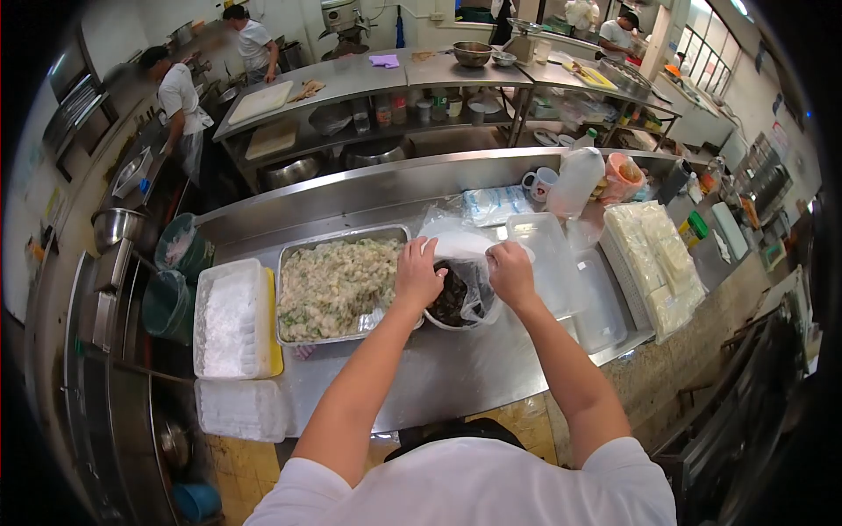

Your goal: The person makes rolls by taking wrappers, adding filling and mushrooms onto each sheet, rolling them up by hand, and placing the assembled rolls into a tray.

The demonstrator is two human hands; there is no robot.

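Note:
A round bowl (449,317) of dark, wet-looking pieces (453,295) stands on the steel counter in front of me. A clear plastic bag (476,285) lines its mouth and bunches up at the right side. My left hand (419,273) is closed on the bag's edge at the bowl's left rim, fingers curled. On the far right of the rim, my right hand (510,273) pinches the bag between thumb and fingers. Behind the bowl, between both hands, a white sheet-like piece (460,244) shows; its kind is unclear. What lies under my fingers is hidden.
Left of the bowl is a metal tray (282,298) of chopped filling, then a tub of white powder (230,320). Clear plastic containers (548,263), a mug (541,182) and packed wrappers (653,263) stand to the right. People in white shirts (180,96) work farther back.

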